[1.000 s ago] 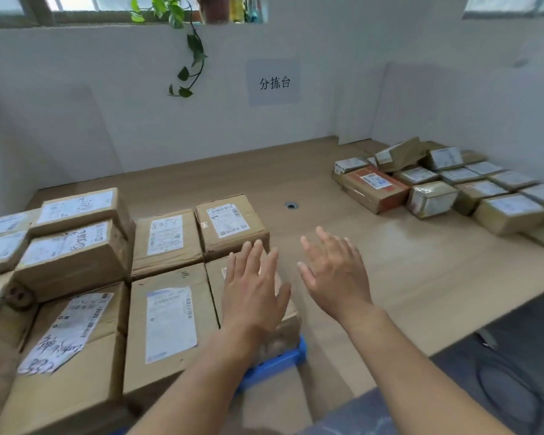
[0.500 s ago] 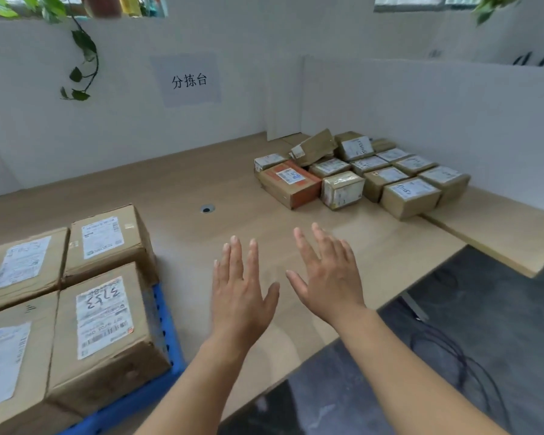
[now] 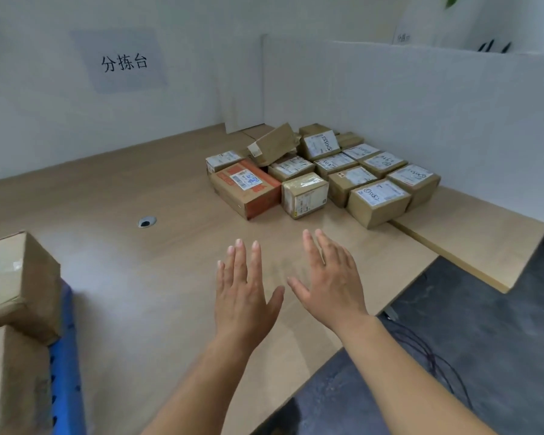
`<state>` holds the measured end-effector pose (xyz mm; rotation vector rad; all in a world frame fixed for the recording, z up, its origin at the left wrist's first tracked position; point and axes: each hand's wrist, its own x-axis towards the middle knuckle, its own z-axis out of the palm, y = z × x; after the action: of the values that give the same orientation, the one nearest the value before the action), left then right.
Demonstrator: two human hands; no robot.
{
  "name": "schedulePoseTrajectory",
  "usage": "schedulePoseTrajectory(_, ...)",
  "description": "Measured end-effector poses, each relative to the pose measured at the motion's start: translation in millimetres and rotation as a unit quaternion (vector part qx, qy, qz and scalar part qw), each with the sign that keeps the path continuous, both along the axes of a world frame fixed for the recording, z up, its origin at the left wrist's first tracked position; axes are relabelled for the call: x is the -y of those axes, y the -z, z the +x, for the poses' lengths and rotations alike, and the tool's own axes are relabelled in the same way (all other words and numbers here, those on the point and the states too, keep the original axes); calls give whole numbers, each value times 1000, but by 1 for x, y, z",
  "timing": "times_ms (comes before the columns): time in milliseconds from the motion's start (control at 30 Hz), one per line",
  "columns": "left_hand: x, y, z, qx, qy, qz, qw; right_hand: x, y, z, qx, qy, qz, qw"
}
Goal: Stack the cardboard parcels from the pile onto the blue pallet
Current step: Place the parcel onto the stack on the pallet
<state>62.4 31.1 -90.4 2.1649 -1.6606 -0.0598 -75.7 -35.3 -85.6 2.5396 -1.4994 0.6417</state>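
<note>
At the far right corner of the counter (image 3: 139, 277), against the white partition, the pile of cardboard parcels (image 3: 368, 183) sits well apart from both hands. The left hand (image 3: 244, 296) and right hand (image 3: 330, 284) hover side by side above bare wood, each grip spread flat with straight fingers and nothing in it.

The likeliest trouble, as I judge it, is the tilted parcel (image 3: 272, 144) leaning on its neighbours. Drawing out a box beside or under it could send it sliding. The orange parcel (image 3: 248, 188) looks larger than the rest and might slip if taken with one hand.

On the blue pallet (image 3: 65, 356), at the left edge of view, brown parcels (image 3: 19, 284) lie close to its rim, so a careless placement could overhang or push one off. All the parcels are closed, so their contents cannot be told. How much more the pallet holds is out of view.
</note>
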Motion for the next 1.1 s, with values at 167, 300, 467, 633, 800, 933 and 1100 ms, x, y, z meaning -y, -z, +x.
schedulePoseTrajectory(167, 68, 0, -5, -29, 6, -6, 1000, 67, -3, -3, -19, 1, 11, 1000)
schedulePoseTrajectory(300, 109, 3, 2, -36, 7, -8, 999, 110, -2, -1, -26, 2, 31, 999)
schedulePoseTrajectory(467, 154, 9, 7, -26, -5, 24, 999, 159, 4, -6, -27, 11, 55, 998)
schedulePoseTrajectory(633, 185, 17, 2, -22, -20, 52, 998, 197, 6, -18, -35, 1, 95, 995)
schedulePoseTrajectory(800, 215, 27, -6, -39, -59, 83, 994, 244, 10, -33, -50, -21, 166, 985)
schedulePoseTrajectory(933, 240, 29, -21, -63, -100, 106, 987, 284, 17, -42, -44, -40, 214, 975)
schedulePoseTrajectory(1100, 285, 35, -39, -122, -128, 120, 977, 331, 30, -47, -20, -62, 276, 959)
